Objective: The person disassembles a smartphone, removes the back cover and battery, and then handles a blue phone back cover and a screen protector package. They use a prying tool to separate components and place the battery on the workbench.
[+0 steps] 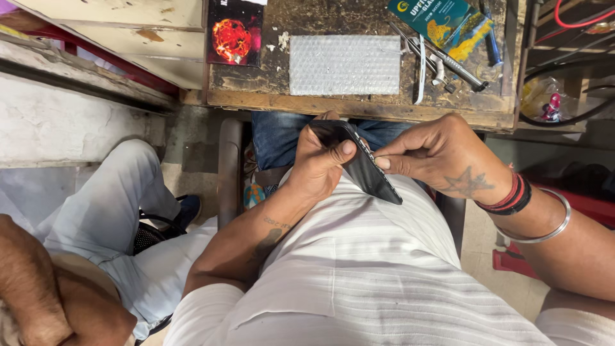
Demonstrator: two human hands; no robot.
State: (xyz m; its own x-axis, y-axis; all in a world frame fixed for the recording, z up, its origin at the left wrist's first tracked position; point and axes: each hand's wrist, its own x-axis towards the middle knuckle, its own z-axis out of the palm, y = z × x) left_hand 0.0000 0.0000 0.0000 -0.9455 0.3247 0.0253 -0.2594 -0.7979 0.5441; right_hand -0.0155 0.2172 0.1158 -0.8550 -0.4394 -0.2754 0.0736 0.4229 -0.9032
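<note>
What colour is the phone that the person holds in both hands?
The phone is black and glossy, held between the left hand and right hand; the head view shows it.

A black phone [365, 168] is seen, glossy and dark along its edge. A white shirt [359, 269] is marked by fine ribbed stripes. Blue jeans [275, 134] are shown below a brown, stained wooden bench [359, 106]. A clear sheet of bubble wrap [344, 64] is dotted all over. A black card [234, 32] is lit by a red-orange burst. A teal packet [442, 22] is splashed with yellow. Red and black bands [512, 195] and a silver bangle [554, 221] are noted.
</note>
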